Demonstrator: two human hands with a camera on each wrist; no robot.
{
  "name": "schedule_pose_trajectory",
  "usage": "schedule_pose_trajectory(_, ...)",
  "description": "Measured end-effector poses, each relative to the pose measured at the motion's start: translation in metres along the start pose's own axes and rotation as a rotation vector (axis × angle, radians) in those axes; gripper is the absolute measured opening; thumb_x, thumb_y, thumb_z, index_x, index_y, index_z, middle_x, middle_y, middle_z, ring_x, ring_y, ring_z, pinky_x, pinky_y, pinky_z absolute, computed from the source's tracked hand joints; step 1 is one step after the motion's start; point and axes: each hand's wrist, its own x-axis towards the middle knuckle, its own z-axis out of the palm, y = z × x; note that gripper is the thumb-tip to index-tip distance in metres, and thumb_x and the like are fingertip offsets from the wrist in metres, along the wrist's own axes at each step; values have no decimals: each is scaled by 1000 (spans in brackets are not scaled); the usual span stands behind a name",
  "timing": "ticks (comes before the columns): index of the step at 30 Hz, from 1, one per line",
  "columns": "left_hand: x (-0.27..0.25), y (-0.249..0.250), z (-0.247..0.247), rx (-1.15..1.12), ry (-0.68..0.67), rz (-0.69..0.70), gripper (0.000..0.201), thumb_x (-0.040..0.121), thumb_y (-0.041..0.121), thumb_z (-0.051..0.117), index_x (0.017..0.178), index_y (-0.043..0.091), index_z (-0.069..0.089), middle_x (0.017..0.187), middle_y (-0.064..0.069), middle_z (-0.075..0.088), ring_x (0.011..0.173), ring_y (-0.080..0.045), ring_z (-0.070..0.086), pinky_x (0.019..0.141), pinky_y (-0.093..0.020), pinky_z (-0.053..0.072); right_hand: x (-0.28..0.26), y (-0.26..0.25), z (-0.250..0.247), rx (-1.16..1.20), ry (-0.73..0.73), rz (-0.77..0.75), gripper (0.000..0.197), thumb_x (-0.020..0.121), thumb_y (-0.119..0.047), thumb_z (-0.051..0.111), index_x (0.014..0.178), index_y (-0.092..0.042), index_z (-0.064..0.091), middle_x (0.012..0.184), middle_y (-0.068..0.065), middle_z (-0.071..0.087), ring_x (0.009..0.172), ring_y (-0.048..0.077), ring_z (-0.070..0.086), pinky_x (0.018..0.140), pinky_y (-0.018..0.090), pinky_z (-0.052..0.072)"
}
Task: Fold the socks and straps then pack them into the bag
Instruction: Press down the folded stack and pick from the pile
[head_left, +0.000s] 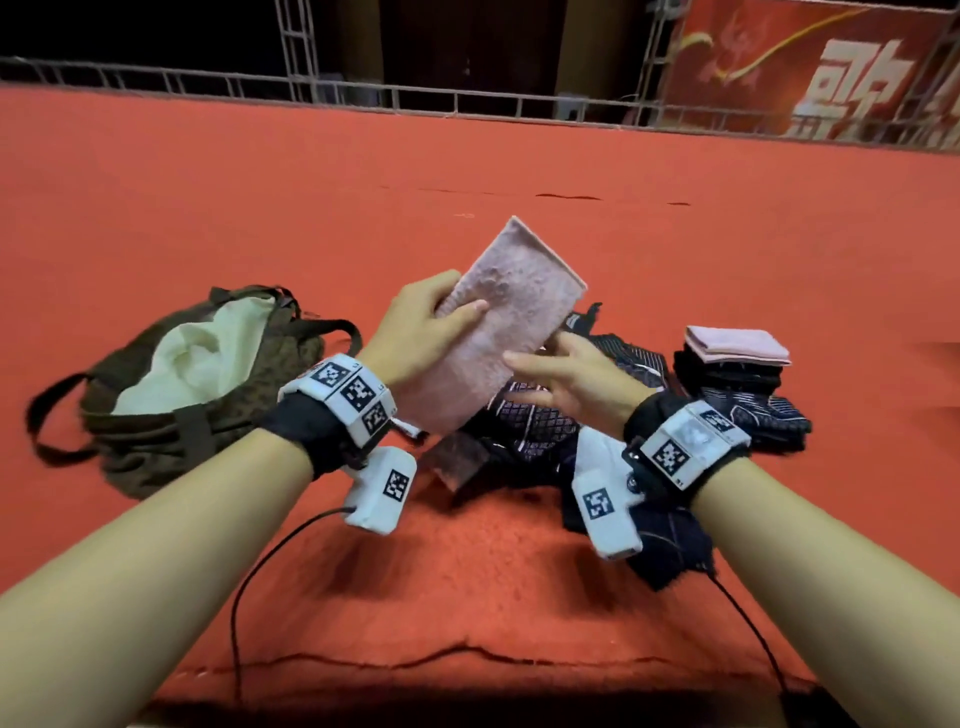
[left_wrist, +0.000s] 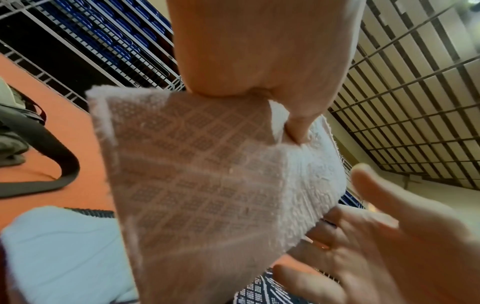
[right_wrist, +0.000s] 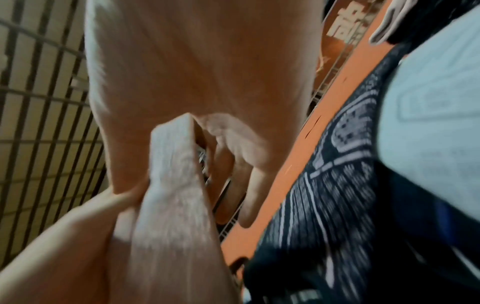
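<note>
A pink textured sock (head_left: 498, 332) is lifted above the red surface, tilted with its far end up. My left hand (head_left: 457, 306) grips its left edge, thumb on top (left_wrist: 298, 127), with the sock (left_wrist: 207, 174) filling the left wrist view. Against the sock's lower right edge my right hand (head_left: 535, 364) lies with straight fingers, and the same hand (left_wrist: 376, 236) shows spread under the fabric. The right wrist view is blurred, with the sock (right_wrist: 176, 195) across the palm. The brown bag (head_left: 156, 457) lies open at the left, its cream lining showing.
A loose heap of dark patterned socks and straps (head_left: 535, 421) lies under my hands. A folded stack (head_left: 737, 384) topped by a pink piece (head_left: 735, 345) sits at the right. The red surface's front edge (head_left: 467, 660) is near me, and a metal rail (head_left: 467, 98) runs behind.
</note>
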Motion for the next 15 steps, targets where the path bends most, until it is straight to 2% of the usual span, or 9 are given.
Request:
schedule_pose_trajectory(2, -4, 2, -5, 8, 9, 13, 21, 96, 23, 64, 78, 15, 57, 70, 5, 55, 65, -4, 46, 62, -26, 38, 1, 13, 21, -126, 4, 5, 30, 94, -12, 69, 123, -12, 62, 126, 9, 70, 114, 24, 68, 100, 46, 55)
schedule_pose_trajectory(5, -7, 6, -9, 128, -31, 14, 31, 94, 29, 64, 75, 7, 52, 66, -4, 50, 63, -11, 40, 61, -31, 32, 4, 21, 44, -64, 39, -15, 15, 99, -11, 62, 113, -14, 65, 113, 14, 73, 99, 28, 72, 86, 43, 62)
schedule_pose_trajectory(7, -7, 5, -12, 247, -24, -46, 35, 95, 36, 62, 71, 15, 48, 62, 2, 48, 59, -12, 40, 59, -34, 31, 4, 19, 54, 20, 56, -63, 11, 101, -10, 59, 110, -10, 64, 91, 6, 74, 79, 18, 73, 68, 33, 63)
schedule_pose_trajectory(8, -8, 5, -15, 263, -8, -101, 37, 95, 42, 60, 69, 18, 49, 61, 7, 49, 59, -12, 43, 59, -34, 34, 5, 16, 59, 52, 67, -93, 9, 102, -10, 58, 108, -8, 64, 80, 0, 71, 69, 12, 69, 63, 27, 60)
schedule_pose_trajectory(9, -9, 4, -18, 210, 10, -162, 36, 95, 48, 58, 70, 22, 54, 64, 9, 54, 61, -12, 49, 61, -34, 38, 6, 13, 63, 98, 81, -109, 10, 102, -12, 58, 107, -7, 64, 77, -1, 69, 67, 11, 67, 64, 26, 57)
schedule_pose_trajectory(10, -10, 4, -21, 90, 29, -222, 32, 95, 48, 59, 72, 26, 61, 70, 10, 61, 65, -11, 54, 64, -32, 42, 9, 9, 64, 127, 105, -116, 12, 102, -14, 59, 108, -6, 65, 83, 3, 70, 72, 16, 66, 69, 29, 57)
schedule_pose_trajectory(11, -10, 4, -23, -45, 54, -272, 25, 95, 43, 63, 76, 27, 67, 75, 9, 66, 69, -9, 58, 68, -30, 45, 9, 4, 66, 138, 118, -107, 17, 101, -16, 60, 112, -4, 65, 88, 5, 69, 74, 18, 65, 67, 30, 54)
schedule_pose_trajectory(13, -15, 8, -24, -233, 86, -377, 13, 92, 31, 71, 81, 23, 70, 79, 6, 70, 70, -8, 62, 68, -28, 48, 5, -5, 63, 123, 66, -35, 19, 99, -14, 59, 116, -6, 62, 80, 1, 66, 60, 12, 61, 52, 23, 50)
schedule_pose_trajectory(15, -24, 13, -23, -361, 34, -510, 11, 89, 28, 75, 90, 18, 71, 84, 1, 73, 72, -12, 66, 63, -25, 52, -5, -8, 53, 69, -63, 76, 15, 98, -15, 58, 111, -10, 62, 71, -3, 63, 54, 9, 57, 48, 21, 49)
